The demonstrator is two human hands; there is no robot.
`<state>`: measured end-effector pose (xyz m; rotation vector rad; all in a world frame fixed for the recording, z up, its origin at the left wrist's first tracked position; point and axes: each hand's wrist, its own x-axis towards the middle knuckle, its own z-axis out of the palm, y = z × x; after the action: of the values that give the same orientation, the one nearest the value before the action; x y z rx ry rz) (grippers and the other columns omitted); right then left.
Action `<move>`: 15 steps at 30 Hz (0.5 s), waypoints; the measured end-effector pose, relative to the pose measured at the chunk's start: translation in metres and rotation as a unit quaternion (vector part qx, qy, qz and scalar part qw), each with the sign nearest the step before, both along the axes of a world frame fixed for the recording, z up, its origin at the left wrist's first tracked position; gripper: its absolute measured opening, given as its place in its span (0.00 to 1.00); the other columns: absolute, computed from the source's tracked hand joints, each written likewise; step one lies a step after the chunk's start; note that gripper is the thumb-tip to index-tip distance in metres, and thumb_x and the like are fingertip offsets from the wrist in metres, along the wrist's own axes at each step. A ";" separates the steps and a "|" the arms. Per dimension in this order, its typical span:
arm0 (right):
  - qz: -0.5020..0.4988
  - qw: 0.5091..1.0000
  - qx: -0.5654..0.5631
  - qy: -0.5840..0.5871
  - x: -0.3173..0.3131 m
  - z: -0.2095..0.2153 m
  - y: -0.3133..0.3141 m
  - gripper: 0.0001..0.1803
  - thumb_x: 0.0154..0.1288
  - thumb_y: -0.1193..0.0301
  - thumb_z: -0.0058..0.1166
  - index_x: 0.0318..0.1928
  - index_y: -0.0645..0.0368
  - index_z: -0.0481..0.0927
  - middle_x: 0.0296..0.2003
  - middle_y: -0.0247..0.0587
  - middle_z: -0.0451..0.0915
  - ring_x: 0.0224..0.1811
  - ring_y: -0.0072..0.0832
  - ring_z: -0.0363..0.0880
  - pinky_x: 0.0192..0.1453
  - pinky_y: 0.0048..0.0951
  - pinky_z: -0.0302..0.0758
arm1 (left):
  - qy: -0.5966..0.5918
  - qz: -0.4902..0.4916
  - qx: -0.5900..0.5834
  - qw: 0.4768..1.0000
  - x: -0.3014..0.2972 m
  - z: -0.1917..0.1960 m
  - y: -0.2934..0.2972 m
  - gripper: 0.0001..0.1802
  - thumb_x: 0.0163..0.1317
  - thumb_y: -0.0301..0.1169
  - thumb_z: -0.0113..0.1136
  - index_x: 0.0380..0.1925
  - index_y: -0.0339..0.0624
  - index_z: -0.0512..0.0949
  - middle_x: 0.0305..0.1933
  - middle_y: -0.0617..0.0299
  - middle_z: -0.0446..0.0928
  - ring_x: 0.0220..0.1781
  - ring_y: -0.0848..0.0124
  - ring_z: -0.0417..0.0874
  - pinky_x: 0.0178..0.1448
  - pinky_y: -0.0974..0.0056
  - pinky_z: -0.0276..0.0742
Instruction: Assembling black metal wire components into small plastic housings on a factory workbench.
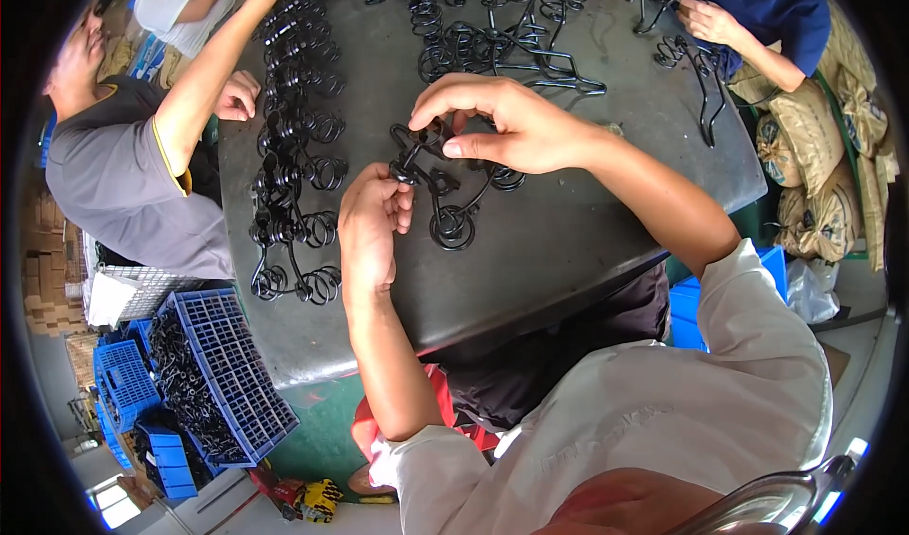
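Observation:
Over the dark table, a black coiled wire spring (453, 224) with looped ends is between my two hands. My left hand (367, 222) pinches it at its left end, thumb and fingers closed on the wire. From the right, my right hand (516, 123) arches over its upper part, thumb and fingers curved round a small black piece (431, 137) on the spring. Whether the right fingertips press on that piece is hard to make out. More coils show just beneath the right hand, partly hidden by it.
A long row of similar black springs (295, 156) lines the table's left side. More springs (502, 38) lie heaped at the far side. Co-workers sit left and right; one's hand (712, 22) is by a spring (703, 85). Blue crates (237, 365) stand lower left, sacks (810, 137) at right.

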<state>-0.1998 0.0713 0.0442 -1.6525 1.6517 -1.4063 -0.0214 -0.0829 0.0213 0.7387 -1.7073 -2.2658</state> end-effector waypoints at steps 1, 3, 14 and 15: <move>-0.006 1.000 -0.003 0.002 -0.001 0.000 0.001 0.20 0.66 0.82 0.60 0.58 0.57 0.80 0.54 0.37 0.77 0.51 0.26 0.76 0.52 0.29 0.76 | -0.004 0.008 -0.006 1.000 0.000 0.001 0.000 0.08 0.64 0.29 0.47 0.34 0.39 0.75 0.26 0.65 0.72 0.25 0.76 0.68 0.30 0.71 0.61; -0.011 1.000 -0.006 0.002 -0.003 0.000 0.004 0.20 0.67 0.82 0.60 0.58 0.57 0.79 0.54 0.37 0.77 0.51 0.25 0.76 0.52 0.28 0.76 | -0.009 0.015 -0.013 1.000 0.001 0.002 -0.001 0.08 0.64 0.30 0.47 0.33 0.39 0.75 0.26 0.66 0.71 0.24 0.77 0.67 0.30 0.71 0.60; 0.022 0.871 -0.045 -0.488 -0.011 0.006 0.015 0.12 0.76 0.67 0.55 0.49 0.64 0.75 0.41 0.41 0.82 0.43 0.36 0.88 0.47 0.28 0.83 | 0.050 0.041 -0.053 0.997 0.000 0.007 0.002 0.08 0.64 0.31 0.46 0.32 0.39 0.73 0.25 0.66 0.71 0.24 0.77 0.66 0.29 0.72 0.59; 0.021 0.871 -0.046 -0.488 -0.010 0.008 0.015 0.12 0.76 0.67 0.55 0.49 0.64 0.75 0.41 0.41 0.82 0.43 0.36 0.88 0.47 0.28 0.83 | 0.050 0.042 -0.052 0.997 0.000 0.007 0.002 0.08 0.64 0.30 0.46 0.33 0.39 0.73 0.25 0.65 0.70 0.24 0.76 0.66 0.29 0.72 0.59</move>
<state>-0.2095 0.0867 0.0525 -0.7227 0.9392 -1.8576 -0.0216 -0.0810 0.0281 0.6508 -1.7008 -2.1038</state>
